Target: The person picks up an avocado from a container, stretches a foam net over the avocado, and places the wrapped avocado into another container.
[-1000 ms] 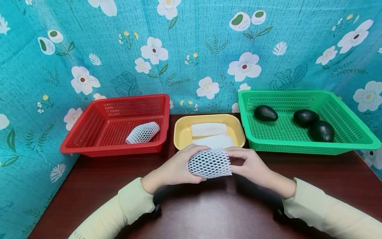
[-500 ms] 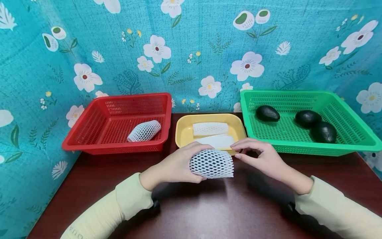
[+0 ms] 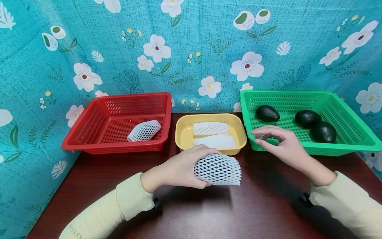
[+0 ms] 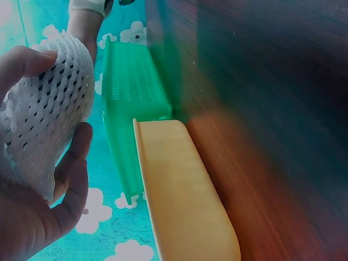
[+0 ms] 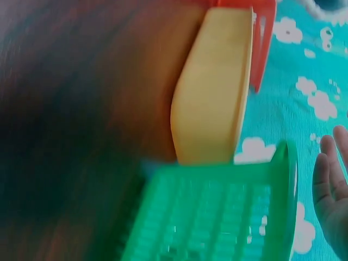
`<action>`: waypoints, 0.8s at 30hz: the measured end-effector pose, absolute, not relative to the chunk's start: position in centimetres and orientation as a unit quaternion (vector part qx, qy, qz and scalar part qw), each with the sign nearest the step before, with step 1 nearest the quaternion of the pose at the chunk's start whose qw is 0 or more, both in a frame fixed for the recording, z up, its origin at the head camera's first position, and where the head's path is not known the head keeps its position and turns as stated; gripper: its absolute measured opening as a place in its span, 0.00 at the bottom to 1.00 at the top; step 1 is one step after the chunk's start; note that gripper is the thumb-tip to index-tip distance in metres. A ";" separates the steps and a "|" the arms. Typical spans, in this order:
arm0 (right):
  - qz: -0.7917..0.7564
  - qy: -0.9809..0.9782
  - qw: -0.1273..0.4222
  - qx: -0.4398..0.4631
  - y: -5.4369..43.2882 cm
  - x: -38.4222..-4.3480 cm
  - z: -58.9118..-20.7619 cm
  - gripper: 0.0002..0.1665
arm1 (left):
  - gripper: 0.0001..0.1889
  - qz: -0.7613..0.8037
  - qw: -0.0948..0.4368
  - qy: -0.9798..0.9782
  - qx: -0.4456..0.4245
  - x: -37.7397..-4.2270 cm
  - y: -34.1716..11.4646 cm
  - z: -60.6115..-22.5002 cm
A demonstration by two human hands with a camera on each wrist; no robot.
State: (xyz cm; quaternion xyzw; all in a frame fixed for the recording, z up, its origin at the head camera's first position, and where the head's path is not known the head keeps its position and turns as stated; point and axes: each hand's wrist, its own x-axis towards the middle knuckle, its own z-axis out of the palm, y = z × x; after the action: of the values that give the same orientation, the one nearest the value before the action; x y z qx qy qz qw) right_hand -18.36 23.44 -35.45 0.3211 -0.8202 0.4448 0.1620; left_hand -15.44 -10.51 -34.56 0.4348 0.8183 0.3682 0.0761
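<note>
My left hand [image 3: 182, 168] grips a white foam net sleeve [image 3: 219, 169] above the table, in front of the yellow tray; something dark shows through its mesh. In the left wrist view the thumb and fingers curl round the sleeve [image 4: 60, 92]. My right hand [image 3: 283, 142] hangs near the front left corner of the green basket [image 3: 286, 146], holding nothing, its fingers loosely bent. Inside that basket lie three dark avocados, one at the left [image 3: 267, 113] and two together at the right [image 3: 323, 132].
A yellow tray [image 3: 182, 132] at the back middle bears two flat white foam sleeves [image 3: 210, 128]. To its left stands a red basket [image 3: 116, 147] with one netted item [image 3: 144, 130] in it. A flowered blue cloth [image 3: 191, 49] hangs behind the dark table [image 3: 206, 212].
My right hand has let go of the foam sleeve's end and moved right toward the green basket. The left hand, still holding the sleeve, has shifted slightly right and down.
</note>
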 end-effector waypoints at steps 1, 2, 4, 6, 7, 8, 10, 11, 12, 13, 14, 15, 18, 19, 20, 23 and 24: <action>0.440 -0.821 0.167 0.322 23.9 -18.5 -35.3 0.24 | 0.42 0.369 0.076 0.816 0.438 -15.4 -10.5 -34.5; 0.435 -0.823 0.172 0.322 24.3 -18.7 -35.2 0.24 | 0.42 0.370 0.077 0.815 0.440 -15.3 -10.5 -34.4; 0.424 -0.827 0.182 0.320 25.2 -19.0 -35.1 0.24 | 0.42 0.373 0.082 0.810 0.444 -15.3 -10.5 -34.3; 0.413 -0.835 0.183 0.315 26.2 -19.2 -34.9 0.25 | 0.42 0.376 0.089 0.807 0.447 -15.3 -10.5 -34.1; 0.409 -0.839 0.179 0.311 26.7 -19.3 -34.8 0.25 | 0.42 0.377 0.094 0.806 0.447 -15.3 -10.5 -34.0; 0.402 -0.846 0.175 0.303 27.2 -19.3 -34.6 0.25 | 0.43 0.378 0.098 0.804 0.447 -15.3 -10.6 -33.9; 0.392 -0.862 0.162 0.279 28.2 -19.3 -34.2 0.25 | 0.43 0.381 0.105 0.801 0.450 -15.4 -10.6 -33.8; 0.387 -0.870 0.155 0.264 28.7 -19.3 -34.1 0.25 | 0.43 0.380 0.106 0.800 0.452 -15.4 -10.7 -33.7; 0.382 -0.878 0.148 0.249 29.3 -19.3 -33.9 0.25 | 0.43 0.379 0.105 0.799 0.454 -15.5 -10.7 -33.6; 0.377 -0.886 0.139 0.232 29.8 -19.3 -33.8 0.25 | 0.43 0.379 0.102 0.800 0.455 -15.5 -10.8 -33.6; 0.372 -0.893 0.131 0.215 30.3 -19.3 -33.7 0.25 | 0.43 0.378 0.099 0.800 0.455 -15.6 -10.9 -33.6; 0.367 -0.900 0.125 0.198 30.8 -19.3 -33.6 0.24 | 0.43 0.378 0.096 0.802 0.453 -15.7 -11.0 -33.6; 0.348 -0.917 0.109 0.160 32.3 -19.6 -33.5 0.23 | 0.43 0.382 0.087 0.812 0.433 -16.0 -11.6 -33.7; 0.343 -0.922 0.104 0.148 32.8 -19.7 -33.5 0.23 | 0.43 0.384 0.085 0.816 0.423 -16.1 -11.8 -33.8; 0.338 -0.925 0.100 0.139 33.2 -19.8 -33.5 0.23 | 0.43 0.389 0.083 0.820 0.413 -16.2 -12.1 -33.8; 0.322 -0.935 0.091 0.117 34.4 -20.2 -33.7 0.24 | 0.45 0.406 0.078 0.827 0.381 -16.5 -13.0 -33.9; 0.316 -0.938 0.089 0.111 34.8 -20.4 -33.8 0.25 | 0.45 0.413 0.074 0.828 0.372 -16.6 -13.2 -33.9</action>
State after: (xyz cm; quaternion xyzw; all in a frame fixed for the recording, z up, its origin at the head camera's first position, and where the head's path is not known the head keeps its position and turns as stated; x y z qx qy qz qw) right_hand -20.39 34.77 -33.77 0.1113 -0.9379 0.3163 0.0892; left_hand -16.64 -13.24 -33.86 0.3716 0.8282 0.4131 0.0738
